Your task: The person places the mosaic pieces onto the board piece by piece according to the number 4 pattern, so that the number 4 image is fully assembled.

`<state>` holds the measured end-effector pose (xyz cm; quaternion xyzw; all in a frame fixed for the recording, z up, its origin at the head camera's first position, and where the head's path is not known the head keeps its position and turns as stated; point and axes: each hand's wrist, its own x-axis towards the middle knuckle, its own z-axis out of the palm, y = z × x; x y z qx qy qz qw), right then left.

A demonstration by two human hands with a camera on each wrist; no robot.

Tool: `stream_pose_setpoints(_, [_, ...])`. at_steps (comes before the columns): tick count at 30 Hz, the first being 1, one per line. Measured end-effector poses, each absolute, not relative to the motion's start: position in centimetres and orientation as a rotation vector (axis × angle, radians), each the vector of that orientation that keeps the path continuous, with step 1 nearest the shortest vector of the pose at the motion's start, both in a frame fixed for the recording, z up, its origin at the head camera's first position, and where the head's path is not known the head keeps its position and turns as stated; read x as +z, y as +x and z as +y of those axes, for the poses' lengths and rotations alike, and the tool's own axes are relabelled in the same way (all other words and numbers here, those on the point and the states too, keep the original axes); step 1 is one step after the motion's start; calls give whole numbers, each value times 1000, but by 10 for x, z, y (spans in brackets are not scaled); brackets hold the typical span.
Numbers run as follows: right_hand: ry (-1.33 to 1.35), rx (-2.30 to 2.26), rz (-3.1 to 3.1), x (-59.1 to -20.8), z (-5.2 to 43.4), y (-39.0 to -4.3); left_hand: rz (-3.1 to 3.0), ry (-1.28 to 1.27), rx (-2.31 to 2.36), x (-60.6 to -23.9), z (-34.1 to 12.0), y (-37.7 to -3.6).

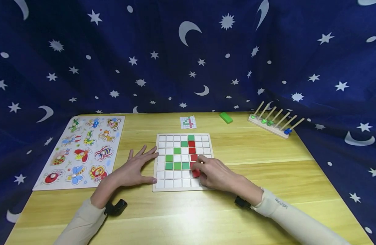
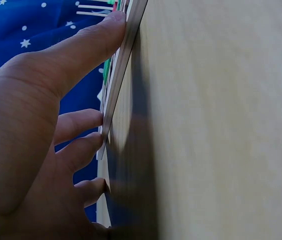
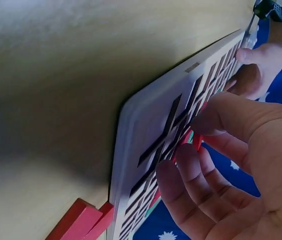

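Observation:
A white grid board lies on the table with square cells. Green tiles form a slanted line and a row, and red tiles run down one column. Thumb and fingers of my right hand pinch a red tile over the lower right part of the board, just below that column. In the right wrist view the fingers partly cover the tile. My left hand is spread at the board's left edge, its thumb and fingertips touching the rim.
Red blocks lie beside the board. A small pattern card and a green block are behind it. At back right stands a peg rack with rings; an insect puzzle board lies left. A starry curtain hangs behind.

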<state>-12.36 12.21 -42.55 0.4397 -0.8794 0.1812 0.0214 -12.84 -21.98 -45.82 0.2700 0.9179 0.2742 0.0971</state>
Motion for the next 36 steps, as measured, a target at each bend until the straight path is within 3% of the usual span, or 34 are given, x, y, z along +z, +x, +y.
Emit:
stream_pose_setpoints(25, [1302,522,-2901,-415,114,-124,2719,800,816,-457,-219,-129])
stream_pose_setpoints(36, [1129,566,-2952,-404,155,-133,2713,790,814,-458,-220,-128])
